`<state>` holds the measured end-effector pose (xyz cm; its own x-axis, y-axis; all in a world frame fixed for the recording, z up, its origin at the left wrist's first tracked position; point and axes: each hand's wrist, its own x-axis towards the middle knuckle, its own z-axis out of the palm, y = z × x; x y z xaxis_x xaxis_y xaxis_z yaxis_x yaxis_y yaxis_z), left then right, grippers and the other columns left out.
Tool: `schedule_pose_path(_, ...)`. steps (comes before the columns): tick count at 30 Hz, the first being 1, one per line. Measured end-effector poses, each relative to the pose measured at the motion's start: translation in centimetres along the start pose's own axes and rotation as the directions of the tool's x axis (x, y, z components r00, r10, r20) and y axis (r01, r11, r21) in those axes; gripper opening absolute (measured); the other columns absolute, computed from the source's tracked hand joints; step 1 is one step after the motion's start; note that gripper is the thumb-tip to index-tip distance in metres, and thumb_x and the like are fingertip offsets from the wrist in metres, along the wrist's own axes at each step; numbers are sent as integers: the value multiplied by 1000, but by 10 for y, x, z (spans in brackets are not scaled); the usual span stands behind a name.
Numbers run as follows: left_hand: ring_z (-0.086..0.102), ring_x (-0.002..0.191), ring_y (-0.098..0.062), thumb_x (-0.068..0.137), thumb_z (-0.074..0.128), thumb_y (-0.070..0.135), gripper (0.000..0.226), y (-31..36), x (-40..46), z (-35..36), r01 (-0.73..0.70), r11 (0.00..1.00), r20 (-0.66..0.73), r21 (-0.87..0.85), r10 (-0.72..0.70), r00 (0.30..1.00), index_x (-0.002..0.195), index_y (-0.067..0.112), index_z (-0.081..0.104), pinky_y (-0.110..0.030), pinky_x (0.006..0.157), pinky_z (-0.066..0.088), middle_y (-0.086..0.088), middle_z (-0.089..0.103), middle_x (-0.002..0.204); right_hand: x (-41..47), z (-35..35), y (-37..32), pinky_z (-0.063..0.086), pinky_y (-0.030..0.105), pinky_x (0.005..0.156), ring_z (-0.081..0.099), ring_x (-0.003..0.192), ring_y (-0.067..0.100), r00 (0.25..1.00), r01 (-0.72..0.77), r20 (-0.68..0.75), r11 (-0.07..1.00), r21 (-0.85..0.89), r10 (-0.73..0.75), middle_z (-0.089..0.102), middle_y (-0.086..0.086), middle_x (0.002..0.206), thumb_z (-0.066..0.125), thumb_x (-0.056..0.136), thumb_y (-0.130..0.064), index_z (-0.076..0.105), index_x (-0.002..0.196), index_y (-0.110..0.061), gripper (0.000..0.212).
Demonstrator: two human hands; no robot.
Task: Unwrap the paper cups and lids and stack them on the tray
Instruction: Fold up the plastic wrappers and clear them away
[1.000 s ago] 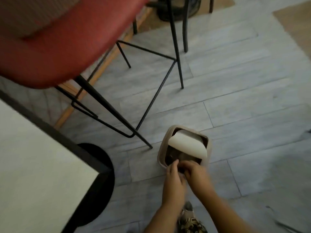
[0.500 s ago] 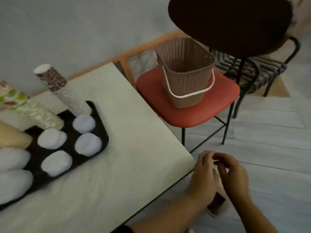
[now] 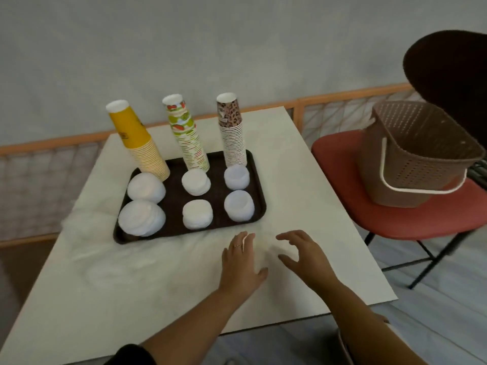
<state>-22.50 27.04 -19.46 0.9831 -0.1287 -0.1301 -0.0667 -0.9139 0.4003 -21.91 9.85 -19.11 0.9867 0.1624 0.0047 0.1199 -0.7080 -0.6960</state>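
Left hand [image 3: 241, 262] flat, fingers straight, palm down near the table [image 3: 303, 206], empty, just right of the tray's front corner. Right hand [image 3: 305, 255] beside it, fingers loosely curled, empty. On the tray [image 3: 259, 185]: yellow cups [image 3: 138, 139], fruit-print cups [image 3: 187, 133], leopard cups [image 3: 232, 130] at the back, six lid stacks [image 3: 196, 214] in front. Bare tabletop right of the tray up to the edge. Beyond the edge, right of the tray, basket [image 3: 413, 154] on red chair [image 3: 340, 164].

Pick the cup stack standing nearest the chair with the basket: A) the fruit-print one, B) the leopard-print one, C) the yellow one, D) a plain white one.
B: the leopard-print stack stands at the tray's right end, on the side of the red chair holding the basket; the yellow stack is farthest.
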Motion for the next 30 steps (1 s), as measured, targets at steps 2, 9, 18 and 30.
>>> schedule_pose_path(2, 7, 145, -21, 83, 60, 53, 88, -27, -4, -2, 90, 994, 32, 69, -92, 995, 149, 20, 12, -38, 118, 15, -2, 7, 158, 12, 19, -12, 37, 15, 96, 48, 118, 12, 989, 70, 138, 995, -75, -59, 46, -7, 134, 72, 82, -28, 54, 127, -29, 48)
schedule_pose_path(9, 44, 112, -18, 90, 57, 37, 32, -77, -10, -6, 75, 996, -77, 40, -71, 994, 115, 17, 56, -24, 93, 36, -2, 48, 124, 27, 69, -39, 31, 31, 110, 29, 135, 16, 912, 191, 402, 949, -251, -77, 28, -7, 150, 68, 82, -38, 41, 138, -35, 62)
schedule_pose_path(18, 60, 83, -17, 95, 54, 22, 9, -70, -12, -41, 6, 949, -118, -315, -46, 992, 94, 14, 55, -23, 74, 47, -6, 66, 93, 42, 84, -60, 40, 34, 97, 50, 119, 23, 986, 146, 116, 968, -206, -124, 49, 1, 134, 69, 82, -22, 54, 128, -24, 48)
schedule_pose_path(30, 67, 90, -14, 100, 38, 38, 35, -76, -8, -180, 135, 170, 110, -976, -149, 983, 108, 20, 66, -32, 83, 52, 0, 71, 96, 83, 18, -157, 39, 29, 65, 54, 73, 22, 983, 102, -154, 995, -7, -102, 61, 4, 83, 44, 98, -19, 58, 103, -11, 17)
